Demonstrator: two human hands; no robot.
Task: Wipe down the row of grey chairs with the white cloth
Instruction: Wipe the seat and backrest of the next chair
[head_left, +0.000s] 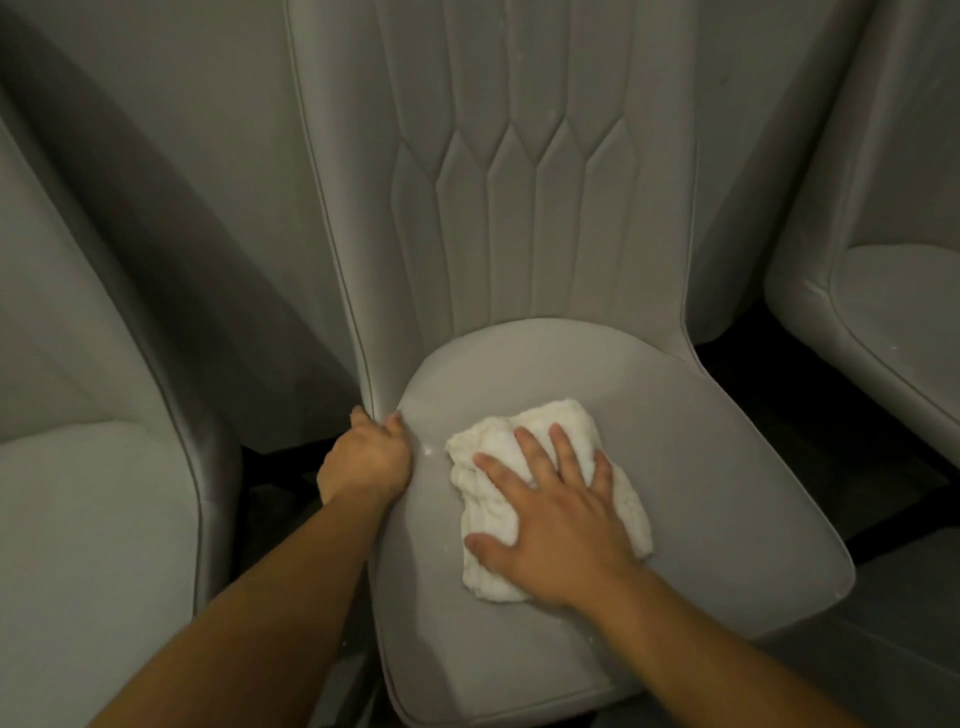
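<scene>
1. Nearest me, my right hand (556, 514) lies flat on the white cloth (545, 499), fingers spread and straight, pressing it down onto the seat (727, 467) of the middle chair (519, 182). The cloth is bunched, sitting left of the seat's centre, closer to the front edge than to the backrest.

2. My left hand (366, 457) is at the seat's left edge, where the seat meets the backrest; its fingers are curled round that edge, gripping it, I judge to steady the chair.

3. A few pale specks sit on the seat between the left hand and the cloth, and another near the front edge.

4. Risks as I see them: the cloth is crumpled, so a hard stroke may roll it up under my palm and let bare skin drag on the fabric. A push toward the front edge could sweep the cloth off the seat. If the left hand lets go, the chair may shift under pressure.

5. Further off, the left chair (93, 519) and the right chair (893, 322) flank this one, apart from it with dark gaps between. From this view I cannot judge whether they are wiped.

6. Hard to tell: all chair legs and the floor are hidden in shadow, the backrest tops are cut off, and the left hand's fingertips wrap out of sight behind the edge.
</scene>
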